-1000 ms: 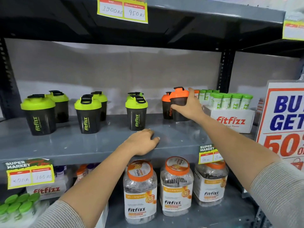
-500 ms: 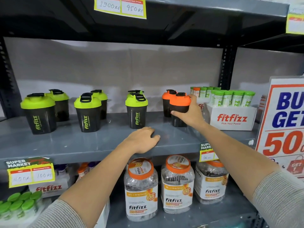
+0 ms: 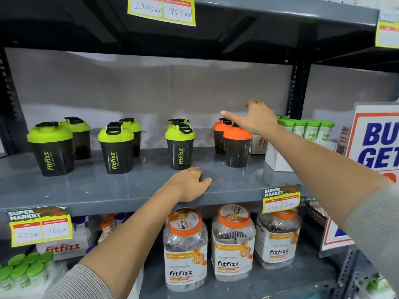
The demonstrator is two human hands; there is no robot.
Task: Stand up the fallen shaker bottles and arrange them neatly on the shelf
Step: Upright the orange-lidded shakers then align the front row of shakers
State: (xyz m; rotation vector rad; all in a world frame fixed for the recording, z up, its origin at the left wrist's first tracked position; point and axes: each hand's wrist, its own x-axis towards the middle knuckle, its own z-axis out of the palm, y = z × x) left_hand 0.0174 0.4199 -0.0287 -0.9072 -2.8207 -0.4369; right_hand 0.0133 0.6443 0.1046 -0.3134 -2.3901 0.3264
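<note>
Black shaker bottles stand upright in pairs on the grey shelf (image 3: 86, 188). Green-lidded ones are at the left (image 3: 51, 147), centre-left (image 3: 116, 147) and middle (image 3: 180, 145). Two orange-lidded shakers stand at the right, one in front (image 3: 236, 147) and one behind (image 3: 219, 137). My right hand (image 3: 254, 117) hovers just above the orange lids, fingers spread, holding nothing. My left hand (image 3: 190, 184) rests palm down on the shelf's front edge, below the middle green shaker.
A white Fitfizz box (image 3: 278, 160) of green-capped tubes (image 3: 308, 128) stands right of the orange shakers. A large promo sign (image 3: 375, 145) is at the far right. Clear jars (image 3: 185, 249) with orange lids fill the shelf below. Price tags hang on the shelf edges.
My right hand set the front orange shaker down upright, let go of it and lifted above the lids. The left hand stayed on the shelf edge.
</note>
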